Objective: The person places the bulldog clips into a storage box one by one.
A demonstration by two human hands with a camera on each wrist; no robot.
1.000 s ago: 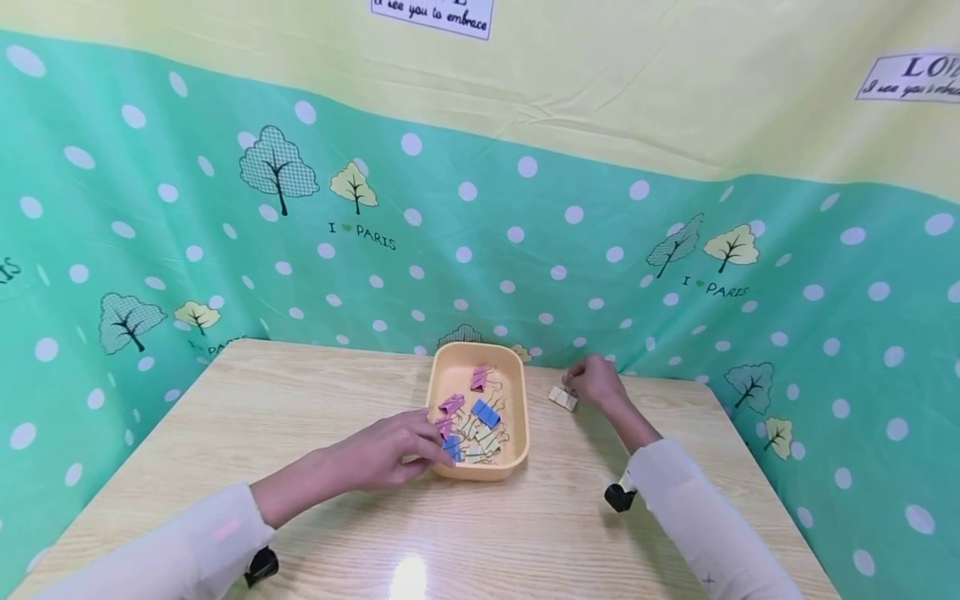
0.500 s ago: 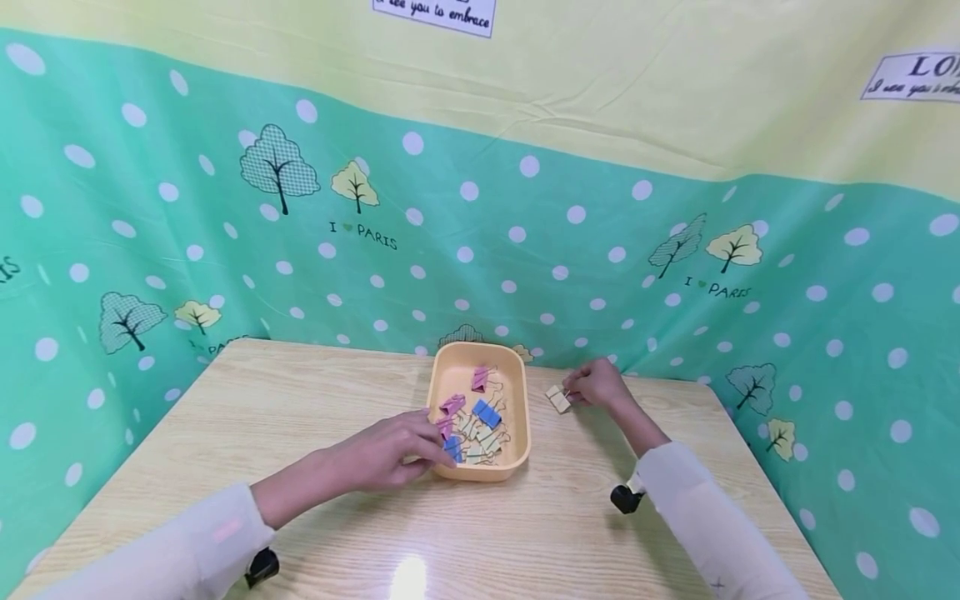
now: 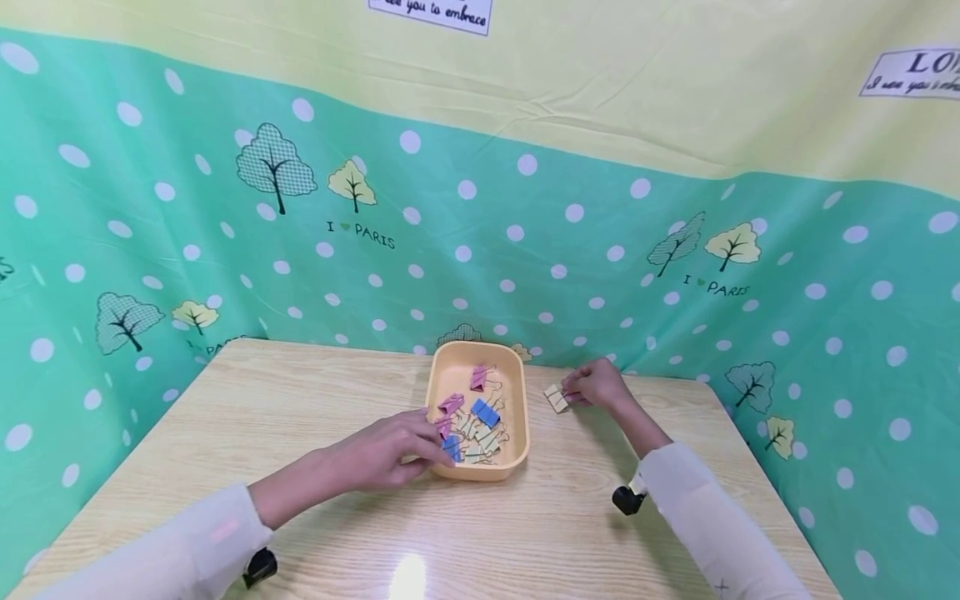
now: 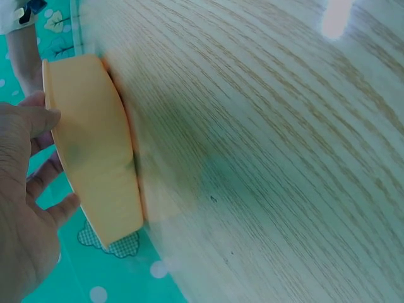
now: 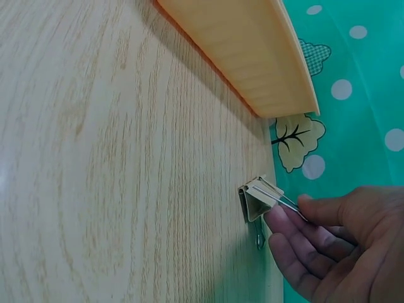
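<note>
My right hand [image 3: 600, 383] pinches a wire handle of a cream binder clip [image 3: 556, 397] near the table's back edge, right of the tray. In the right wrist view the clip [image 5: 260, 197] stands on the wood, one wire handle between thumb and fingers and another hanging beside it. My left hand [image 3: 393, 450] rests at the near left corner of a pale orange plastic tray [image 3: 525, 425], fingers loosely spread along its rim. The tray holds pink binder clips [image 3: 452, 405], blue binder clips [image 3: 486, 412] and cream binder clips [image 3: 487, 439]; the left hand hides part of them.
A light wood-grain table [image 3: 300, 392] carries the tray near its back edge. Close behind and at both sides hangs a green and yellow cloth [image 3: 517, 200] with dots and trees. Black wrist devices [image 3: 628, 499] sit under both cuffs.
The right hand has shifted the cream binder clip slightly left towards the tray and turned it a little. The left hand and the tray have stayed in place.
</note>
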